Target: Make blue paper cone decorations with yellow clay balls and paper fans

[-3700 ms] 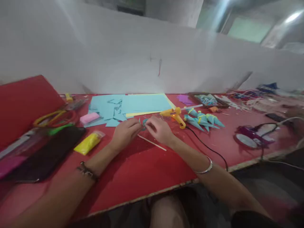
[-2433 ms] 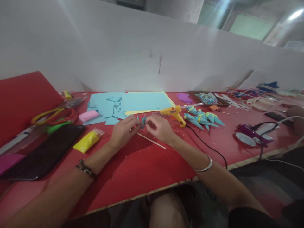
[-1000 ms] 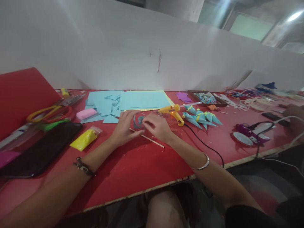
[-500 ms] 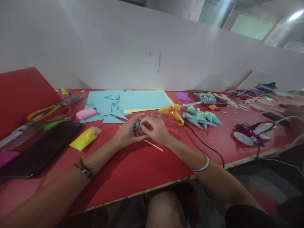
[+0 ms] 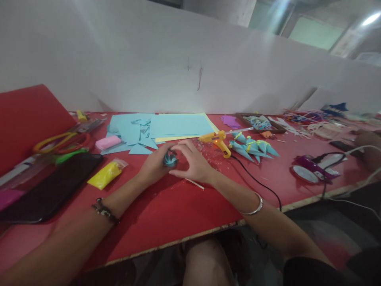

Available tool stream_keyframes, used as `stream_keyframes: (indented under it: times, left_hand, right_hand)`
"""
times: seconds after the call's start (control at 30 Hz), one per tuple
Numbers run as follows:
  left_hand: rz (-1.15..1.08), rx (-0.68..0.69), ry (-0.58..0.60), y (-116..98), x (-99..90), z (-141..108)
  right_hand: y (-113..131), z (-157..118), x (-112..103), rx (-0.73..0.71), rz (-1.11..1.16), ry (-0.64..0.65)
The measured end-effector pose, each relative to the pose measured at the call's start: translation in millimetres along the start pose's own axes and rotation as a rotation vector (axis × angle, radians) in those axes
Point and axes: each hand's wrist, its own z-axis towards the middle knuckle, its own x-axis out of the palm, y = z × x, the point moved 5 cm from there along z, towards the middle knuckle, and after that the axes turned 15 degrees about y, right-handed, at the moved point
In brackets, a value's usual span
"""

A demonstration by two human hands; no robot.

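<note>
A small piece of light-blue paper (image 5: 170,159), rolled or folded into a round swirl, sits in my left hand (image 5: 154,163), whose fingers curl around it. My right hand (image 5: 195,163) is beside it with thumb and fingers curved apart, its fingertips close to the left hand's; whether they touch the paper I cannot tell. A thin white stick (image 5: 195,184) lies on the red table under my hands. To their right rests a yellow hot glue gun (image 5: 216,140) with its orange light lit. Several light-blue paper cones (image 5: 253,147) with yellow trim lie beyond it.
Blue paper sheets (image 5: 181,125) and cut scraps lie behind my hands. At left are a yellow packet (image 5: 107,173), a pink packet (image 5: 108,142), scissors (image 5: 56,142) and a black phone-like slab (image 5: 53,188). A black cord (image 5: 258,182) crosses the right side. Another person's hand (image 5: 367,143) shows far right.
My right hand's pinch at the blue paper has opened into a wide curve. The swirled paper now shows more plainly in my left hand, which has shifted slightly left.
</note>
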Motion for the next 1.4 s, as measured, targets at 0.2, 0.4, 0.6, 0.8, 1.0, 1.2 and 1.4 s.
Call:
stream_keyframes:
  times: [0.2,0.4,0.6,0.8,1.0,1.2,1.4]
  left_hand:
    - [0.027,0.025,-0.015,-0.5,0.6,0.7]
    - [-0.012,0.048,-0.003,-5.6,1.0,1.0]
    - [-0.043,0.036,0.067,-3.3,5.8,1.4]
    - [-0.095,0.018,0.115,-2.1,7.4,1.1]
    - [-0.108,-0.02,0.073,-5.4,3.6,1.1]
    - [-0.09,-0.056,0.086,-5.0,2.6,2.8]
    - [-0.066,-0.069,0.1,-6.1,1.7,4.3]
  right_hand:
    - [-2.6,1.1,0.8,0.018,-0.12,-0.01]
    - [-5.9,1.3,3.6,0.057,-0.045,0.022]
    - [-4.7,0.9,3.9,0.05,0.006,0.049]
    - [-3.7,1.2,4.1,0.038,0.005,0.066]
    - [-1.5,1.7,2.3,0.015,-0.008,0.044]
    - [-1.7,1.9,2.9,-0.005,-0.012,0.046]
    - [-2.6,1.9,4.7,-0.025,-0.027,0.052]
